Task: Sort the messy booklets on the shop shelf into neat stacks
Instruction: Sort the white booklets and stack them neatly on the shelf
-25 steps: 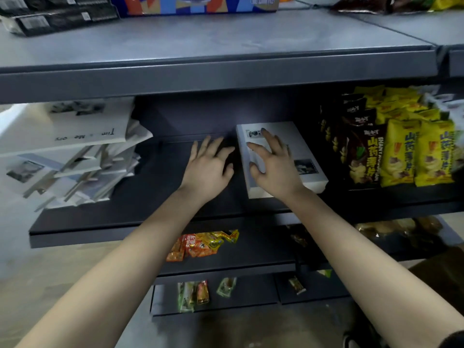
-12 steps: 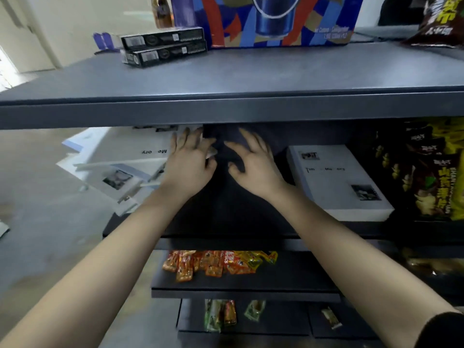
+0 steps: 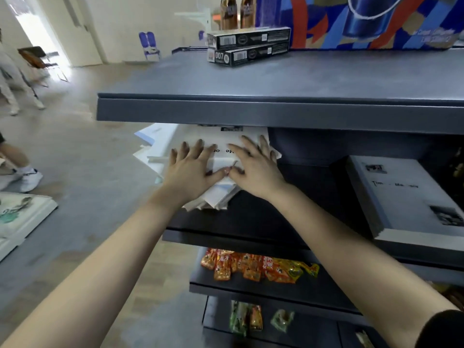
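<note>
The left hand (image 3: 190, 172) and right hand (image 3: 253, 174) lie flat, fingers spread, gripping nothing. They press the messy booklets (image 3: 160, 146), well left of the neat stack (image 3: 411, 197) on the same shelf (image 3: 251, 222) — likely to steady and square the heap.

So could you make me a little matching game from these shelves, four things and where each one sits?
Things:
1 messy booklet pile
2 neat booklet stack
3 black cartons
4 orange snack packets

Places:
A on the top shelf
B on the lower shelf
C under the left hand and right hand
D at the right of the middle shelf

Pairs: 1-C, 2-D, 3-A, 4-B
</note>
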Tool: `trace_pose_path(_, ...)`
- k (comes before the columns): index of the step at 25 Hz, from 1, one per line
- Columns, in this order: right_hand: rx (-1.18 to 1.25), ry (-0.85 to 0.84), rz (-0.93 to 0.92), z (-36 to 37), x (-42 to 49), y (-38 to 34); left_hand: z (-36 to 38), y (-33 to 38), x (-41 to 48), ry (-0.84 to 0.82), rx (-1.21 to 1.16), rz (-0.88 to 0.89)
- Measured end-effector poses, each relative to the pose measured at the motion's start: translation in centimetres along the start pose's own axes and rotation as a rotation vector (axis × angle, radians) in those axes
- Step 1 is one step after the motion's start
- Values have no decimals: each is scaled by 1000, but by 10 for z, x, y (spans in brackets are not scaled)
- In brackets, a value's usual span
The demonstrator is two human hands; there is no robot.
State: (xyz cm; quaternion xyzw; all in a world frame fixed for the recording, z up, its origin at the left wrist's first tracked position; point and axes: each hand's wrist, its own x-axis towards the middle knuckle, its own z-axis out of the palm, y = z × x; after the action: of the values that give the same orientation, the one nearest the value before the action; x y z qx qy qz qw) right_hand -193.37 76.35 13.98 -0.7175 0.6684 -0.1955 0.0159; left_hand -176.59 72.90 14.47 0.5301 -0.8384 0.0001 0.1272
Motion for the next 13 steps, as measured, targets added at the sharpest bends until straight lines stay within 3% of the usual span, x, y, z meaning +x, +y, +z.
trace_pose_path(13,86,-8,-27,-15,-10,3,-7,-24,1,67,-122,26)
